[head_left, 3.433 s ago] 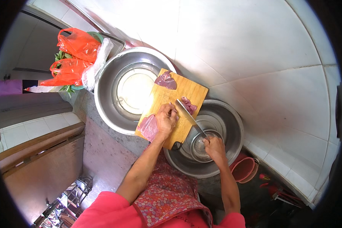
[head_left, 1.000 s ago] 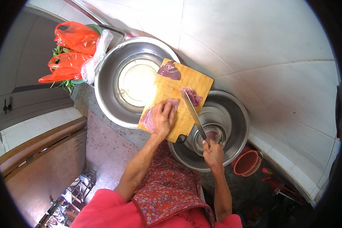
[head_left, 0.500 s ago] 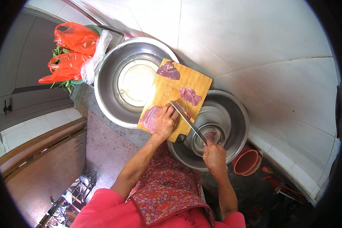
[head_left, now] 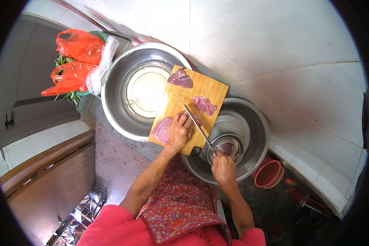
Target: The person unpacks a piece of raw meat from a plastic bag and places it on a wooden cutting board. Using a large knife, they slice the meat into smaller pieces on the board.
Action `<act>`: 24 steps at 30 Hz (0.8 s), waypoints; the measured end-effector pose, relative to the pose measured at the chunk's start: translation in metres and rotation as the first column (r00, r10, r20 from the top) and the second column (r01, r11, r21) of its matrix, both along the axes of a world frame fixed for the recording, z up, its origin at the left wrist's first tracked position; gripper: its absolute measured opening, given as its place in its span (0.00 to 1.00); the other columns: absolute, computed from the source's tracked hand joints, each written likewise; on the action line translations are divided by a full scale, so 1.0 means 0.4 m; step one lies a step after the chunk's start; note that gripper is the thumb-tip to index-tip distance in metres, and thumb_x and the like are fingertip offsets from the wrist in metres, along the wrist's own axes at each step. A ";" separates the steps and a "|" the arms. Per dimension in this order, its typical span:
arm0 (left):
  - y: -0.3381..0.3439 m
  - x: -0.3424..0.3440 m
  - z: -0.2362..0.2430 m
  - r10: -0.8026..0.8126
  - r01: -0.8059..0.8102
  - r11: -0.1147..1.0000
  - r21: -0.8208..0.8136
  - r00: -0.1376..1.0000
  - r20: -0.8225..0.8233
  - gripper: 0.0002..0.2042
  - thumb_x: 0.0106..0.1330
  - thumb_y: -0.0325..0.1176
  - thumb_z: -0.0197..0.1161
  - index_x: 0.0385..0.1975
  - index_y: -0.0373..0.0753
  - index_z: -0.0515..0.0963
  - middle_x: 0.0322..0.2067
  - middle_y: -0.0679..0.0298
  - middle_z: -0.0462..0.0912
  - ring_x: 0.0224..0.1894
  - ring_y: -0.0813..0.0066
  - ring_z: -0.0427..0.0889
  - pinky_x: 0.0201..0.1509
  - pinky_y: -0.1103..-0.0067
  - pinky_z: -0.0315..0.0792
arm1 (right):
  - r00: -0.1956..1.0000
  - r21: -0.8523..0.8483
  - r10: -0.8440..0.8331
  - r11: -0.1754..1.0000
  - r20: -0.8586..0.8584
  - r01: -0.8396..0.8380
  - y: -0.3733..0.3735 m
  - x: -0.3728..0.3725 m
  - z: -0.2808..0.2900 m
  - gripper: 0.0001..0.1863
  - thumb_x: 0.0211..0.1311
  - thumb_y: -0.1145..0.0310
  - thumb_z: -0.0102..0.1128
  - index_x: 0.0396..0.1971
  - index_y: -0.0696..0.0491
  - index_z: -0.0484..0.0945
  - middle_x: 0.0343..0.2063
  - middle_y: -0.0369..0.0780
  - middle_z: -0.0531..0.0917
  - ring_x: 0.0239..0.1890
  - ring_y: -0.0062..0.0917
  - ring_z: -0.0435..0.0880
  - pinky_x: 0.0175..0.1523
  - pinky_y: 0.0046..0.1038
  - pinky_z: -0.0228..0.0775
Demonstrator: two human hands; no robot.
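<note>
A wooden cutting board [head_left: 180, 96] lies slanted across the rims of two metal basins. My left hand [head_left: 180, 130] presses with curled fingers on a piece of raw meat [head_left: 162, 129], whose pale pink part sticks out to the left. My right hand [head_left: 224, 167] grips the handle of a knife [head_left: 198, 128]; its blade runs up and left beside the left fingertips. Farther up the board lie a dark, smooth piece of meat [head_left: 180, 78] and a crumpled pink piece [head_left: 204, 105]. Another dark piece [head_left: 227, 148] is in a small round bowl [head_left: 238, 144] near my right hand.
The large left basin [head_left: 115, 110] holds water; the right basin [head_left: 256, 127] contains the bowl. Red plastic bags [head_left: 82, 47] with greens are at the far left. White tiled wall [head_left: 274, 37] rises behind. A red bucket [head_left: 268, 174] stands at the lower right.
My right hand and the knife handle have moved left, so the blade stands steeper beside my left fingers. My left hand stays on the meat. The view has shifted slightly.
</note>
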State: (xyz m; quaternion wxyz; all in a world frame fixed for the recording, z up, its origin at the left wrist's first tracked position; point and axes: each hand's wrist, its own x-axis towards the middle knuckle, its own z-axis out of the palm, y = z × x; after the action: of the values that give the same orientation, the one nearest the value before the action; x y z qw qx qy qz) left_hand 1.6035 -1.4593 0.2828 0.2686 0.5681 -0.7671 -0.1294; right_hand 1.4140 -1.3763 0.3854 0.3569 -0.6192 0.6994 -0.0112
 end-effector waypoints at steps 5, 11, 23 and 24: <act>-0.001 0.002 -0.002 -0.005 0.005 0.999 0.032 1.000 -0.010 0.15 0.49 0.25 0.70 0.39 0.39 0.83 0.39 0.62 0.79 0.48 0.59 0.78 0.43 0.69 0.78 | 0.998 0.089 -0.047 0.995 0.042 0.043 -0.033 0.016 -0.025 0.10 0.61 0.72 0.52 0.38 0.60 0.78 0.27 0.56 0.83 0.35 0.55 0.82 0.44 0.52 0.73; -0.013 0.004 -0.003 0.015 -0.015 1.000 -0.007 1.000 -0.018 0.12 0.52 0.27 0.70 0.37 0.40 0.83 0.36 0.63 0.78 0.45 0.61 0.78 0.40 0.69 0.78 | 0.995 0.079 -0.069 0.995 0.079 0.062 -0.063 0.033 -0.064 0.11 0.63 0.69 0.53 0.38 0.58 0.80 0.27 0.56 0.83 0.35 0.55 0.82 0.44 0.52 0.72; -0.004 0.006 -0.010 0.067 -0.065 0.997 0.047 0.996 -0.053 0.11 0.55 0.26 0.70 0.38 0.37 0.83 0.40 0.60 0.81 0.46 0.59 0.79 0.44 0.69 0.78 | 1.000 0.003 -0.011 1.000 -0.027 0.011 -0.108 0.080 -0.129 0.09 0.61 0.70 0.54 0.36 0.59 0.80 0.28 0.56 0.83 0.37 0.54 0.84 0.45 0.52 0.75; -0.003 0.009 -0.011 0.080 -0.077 0.996 0.043 0.993 -0.084 0.11 0.55 0.26 0.70 0.39 0.37 0.83 0.41 0.59 0.81 0.46 0.58 0.79 0.45 0.69 0.77 | 1.000 0.034 -0.017 0.999 -0.015 0.018 -0.089 0.060 -0.128 0.10 0.62 0.69 0.54 0.37 0.59 0.80 0.29 0.55 0.84 0.38 0.54 0.83 0.46 0.51 0.74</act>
State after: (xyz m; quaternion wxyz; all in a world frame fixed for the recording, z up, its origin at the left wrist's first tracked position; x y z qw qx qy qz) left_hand 1.6071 -1.4604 0.2783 0.2949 0.5969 -0.7292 -0.1580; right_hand 1.4381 -1.4119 0.3340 0.3620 -0.6071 0.7074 0.0021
